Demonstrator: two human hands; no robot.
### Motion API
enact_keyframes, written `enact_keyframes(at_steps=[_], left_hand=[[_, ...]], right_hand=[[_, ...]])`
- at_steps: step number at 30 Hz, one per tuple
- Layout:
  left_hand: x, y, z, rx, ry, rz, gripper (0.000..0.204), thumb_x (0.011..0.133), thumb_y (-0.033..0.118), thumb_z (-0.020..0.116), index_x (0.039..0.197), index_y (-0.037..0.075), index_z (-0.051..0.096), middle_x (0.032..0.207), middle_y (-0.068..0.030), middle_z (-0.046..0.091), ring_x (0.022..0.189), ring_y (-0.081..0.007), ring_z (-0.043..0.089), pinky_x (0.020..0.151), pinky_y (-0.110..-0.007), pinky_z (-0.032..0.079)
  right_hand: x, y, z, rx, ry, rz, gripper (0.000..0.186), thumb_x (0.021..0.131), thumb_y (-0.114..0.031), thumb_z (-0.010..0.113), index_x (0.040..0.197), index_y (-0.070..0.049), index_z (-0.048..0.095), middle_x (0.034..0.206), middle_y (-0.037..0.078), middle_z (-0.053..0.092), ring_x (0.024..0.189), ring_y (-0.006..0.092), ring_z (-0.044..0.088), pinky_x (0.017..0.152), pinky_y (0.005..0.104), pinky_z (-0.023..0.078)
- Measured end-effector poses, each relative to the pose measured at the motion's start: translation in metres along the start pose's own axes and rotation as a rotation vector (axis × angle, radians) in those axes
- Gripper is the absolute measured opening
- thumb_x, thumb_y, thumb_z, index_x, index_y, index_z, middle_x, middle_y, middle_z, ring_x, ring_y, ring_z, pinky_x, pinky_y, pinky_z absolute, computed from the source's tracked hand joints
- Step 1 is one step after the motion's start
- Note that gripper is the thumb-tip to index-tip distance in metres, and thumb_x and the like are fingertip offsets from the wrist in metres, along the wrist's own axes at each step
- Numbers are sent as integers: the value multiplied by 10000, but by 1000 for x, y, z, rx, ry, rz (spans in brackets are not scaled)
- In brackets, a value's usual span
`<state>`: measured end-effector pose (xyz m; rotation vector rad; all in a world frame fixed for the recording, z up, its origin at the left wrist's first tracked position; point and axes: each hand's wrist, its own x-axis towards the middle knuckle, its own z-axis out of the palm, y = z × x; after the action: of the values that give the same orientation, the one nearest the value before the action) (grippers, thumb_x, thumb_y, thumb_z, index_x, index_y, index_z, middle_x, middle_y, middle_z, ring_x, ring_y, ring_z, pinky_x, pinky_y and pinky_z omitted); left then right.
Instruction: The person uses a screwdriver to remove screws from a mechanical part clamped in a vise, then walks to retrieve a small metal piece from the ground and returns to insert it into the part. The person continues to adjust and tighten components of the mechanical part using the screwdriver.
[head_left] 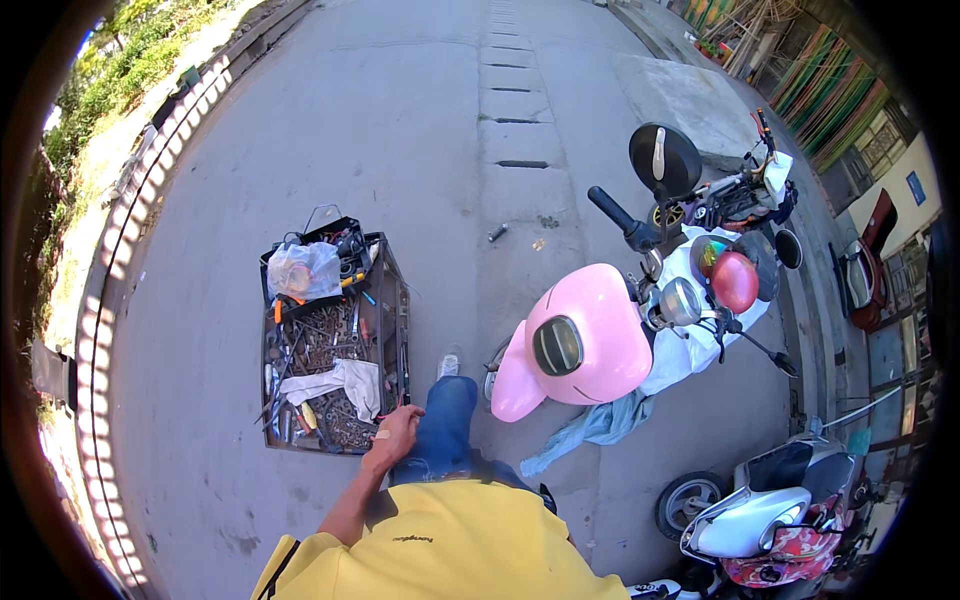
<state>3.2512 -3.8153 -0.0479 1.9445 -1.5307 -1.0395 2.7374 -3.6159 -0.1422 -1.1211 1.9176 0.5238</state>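
Note:
My left hand (398, 432), with curled fingers and a plaster on it, hangs beside my jeans-clad knee (445, 430); I cannot make out whether anything is in it. Just left of it stands a metal tool crate (400, 320) full of spanners and small loose parts, with a white glove (350, 385) lying on top. A black tool tray (352, 240) at its back holds pliers and a plastic bag (300, 270). Right of my leg a pink scooter body (585, 330) sits beside a blue cloth (610, 425). My right hand is out of view.
Handlebars (620, 215) and other two-wheeler parts (740, 200) extend to the upper right. A silver scooter (750, 520) stands at the lower right. A concrete slab (670, 100) and stacked poles (820, 80) lie along the right. A low edge (150, 180) borders the left.

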Motion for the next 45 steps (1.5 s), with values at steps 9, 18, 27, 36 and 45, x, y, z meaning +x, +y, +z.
enact_keyframes(at_steps=[9, 18, 27, 36, 45], left_hand=[[287, 36, -12, 243, -335, 234, 285, 1068, 121, 520, 1239, 19, 724, 1104, -233, 764, 1109, -428, 724, 980, -503, 567], [521, 93, -65, 227, -470, 104, 281, 1034, 171, 628, 1258, 29, 721, 1086, -239, 769, 1047, -425, 732, 932, -497, 571], [604, 84, -103, 316, -553, 129, 270, 1008, 125, 641, 1245, 28, 725, 1136, -226, 765, 1081, -414, 727, 967, -481, 567], [684, 159, -58, 376, -737, 293, 257, 1038, 100, 603, 1263, 42, 714, 1239, -218, 745, 1171, -417, 702, 1020, -496, 546], [822, 197, 32, 271, -983, 604, 184, 1027, 56, 591, 1170, 29, 703, 1167, -206, 751, 1125, -423, 712, 968, -501, 561]], right_hand=[[38, -142, -55, 102, -93, 190, 481, 933, -430, 715, 1219, -54, 807, 1277, 267, 760, 1231, 459, 719, 1007, 547, 587], [-14, -302, -111, 354, -138, 482, 469, 934, -431, 709, 1201, -59, 811, 1270, 268, 760, 1221, 461, 721, 998, 553, 587], [-4, -403, -96, 487, -196, 617, 458, 935, -431, 704, 1184, -64, 816, 1264, 270, 761, 1212, 463, 723, 989, 558, 587], [53, -482, -79, 672, -177, 808, 439, 937, -431, 693, 1158, -74, 822, 1249, 271, 763, 1194, 466, 727, 975, 566, 585], [105, -606, -224, 672, -238, 891, 383, 1006, -382, 648, 1059, -51, 832, 1157, 241, 796, 1127, 452, 756, 964, 560, 594]])
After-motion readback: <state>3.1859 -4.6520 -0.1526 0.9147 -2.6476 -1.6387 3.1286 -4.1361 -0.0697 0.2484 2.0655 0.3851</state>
